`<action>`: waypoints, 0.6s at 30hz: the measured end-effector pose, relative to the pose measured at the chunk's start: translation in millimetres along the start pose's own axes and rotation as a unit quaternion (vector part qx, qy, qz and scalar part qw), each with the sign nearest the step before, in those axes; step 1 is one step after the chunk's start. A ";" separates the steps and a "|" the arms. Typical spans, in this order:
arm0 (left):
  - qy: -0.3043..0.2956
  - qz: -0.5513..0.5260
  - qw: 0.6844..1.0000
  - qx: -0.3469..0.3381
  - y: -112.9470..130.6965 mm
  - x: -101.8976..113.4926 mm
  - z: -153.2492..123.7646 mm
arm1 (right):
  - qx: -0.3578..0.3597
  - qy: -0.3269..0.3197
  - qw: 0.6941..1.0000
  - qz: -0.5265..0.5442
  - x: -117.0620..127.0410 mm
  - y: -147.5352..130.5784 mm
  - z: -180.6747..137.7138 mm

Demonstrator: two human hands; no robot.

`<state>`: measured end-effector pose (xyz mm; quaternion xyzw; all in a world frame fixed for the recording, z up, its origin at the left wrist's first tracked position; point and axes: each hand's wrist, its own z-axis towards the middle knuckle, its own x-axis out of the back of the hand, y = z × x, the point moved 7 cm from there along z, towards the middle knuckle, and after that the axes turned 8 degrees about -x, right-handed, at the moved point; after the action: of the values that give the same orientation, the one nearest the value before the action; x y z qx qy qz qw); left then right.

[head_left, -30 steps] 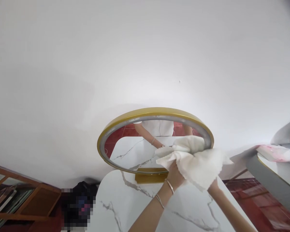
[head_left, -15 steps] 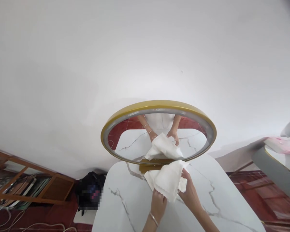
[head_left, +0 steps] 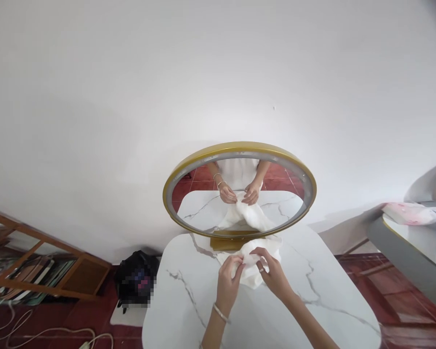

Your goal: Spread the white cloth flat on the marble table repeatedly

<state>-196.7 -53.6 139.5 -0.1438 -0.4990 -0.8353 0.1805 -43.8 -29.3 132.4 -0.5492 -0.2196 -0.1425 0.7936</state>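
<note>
A crumpled white tissue (head_left: 252, 278) lies spread on the marbled white tabletop (head_left: 174, 300), just in front of the mirror base (head_left: 227, 242). My left hand (head_left: 229, 276), with a bangle on its wrist, pinches a bit of the tissue between thumb and fingertips. Close beside it, my right hand (head_left: 272, 274), wearing a ring, hovers over the tissue with curved fingers and a gap between index finger and thumb. Both hands and the tissue are reflected in the round mirror (head_left: 240, 189), which has a gold frame (head_left: 241, 145).
The white wall (head_left: 218, 72) rises behind the mirror. On the right, a pink and white pack (head_left: 410, 213) rests on another table (head_left: 396, 242). At the left are a black bag (head_left: 136, 281), a wooden shelf (head_left: 85, 278) and a pale cable (head_left: 65, 330) on the red floor (head_left: 76, 315).
The tissue, held up in both hands before, is now lower and flatter on the table. My left hand has moved forward to pinch its middle; my right hand's fingers have loosened. The view has shifted slightly.
</note>
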 end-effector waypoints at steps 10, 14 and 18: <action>-0.060 -0.005 0.997 -0.053 35.9 -10.0 -23.9 | -0.111 0.028 0.982 0.149 12.1 -14.5 -22.1; -0.036 -0.002 0.997 -0.071 38.6 -10.7 -23.5 | -0.122 0.048 0.970 0.207 14.9 -23.0 -22.5; 0.013 -0.023 0.999 -0.036 39.2 -10.4 -20.1 | -0.091 0.069 0.953 0.280 16.0 -30.4 -28.1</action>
<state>-171.1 -86.8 156.6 -0.1281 -0.4691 -0.8585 0.1629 -38.9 -66.1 156.6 -0.6474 0.0125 0.0281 0.7615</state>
